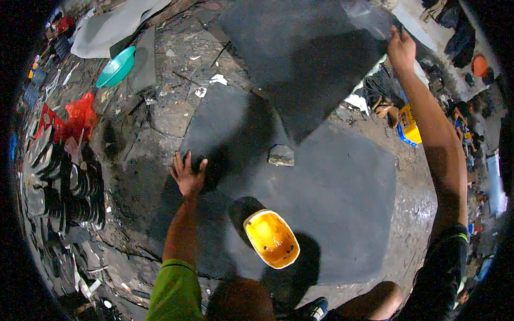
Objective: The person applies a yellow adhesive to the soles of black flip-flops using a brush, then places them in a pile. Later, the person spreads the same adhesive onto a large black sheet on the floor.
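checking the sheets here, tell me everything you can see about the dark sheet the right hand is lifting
The lifted sheet is large, thin, flat and dark grey, matte like rubber or felt. It is raised and tilted, its far corner pinched by the right hand. It casts a shadow on the floor sheet, where the left hand rests flat.

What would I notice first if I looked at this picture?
Probably the bright yellow bowl sitting low in the middle on a big dark grey sheet spread over the floor. Next, the right hand stretched far up to the top right, lifting another dark sheet by its edge, while the left hand presses flat on a sheet at centre left.
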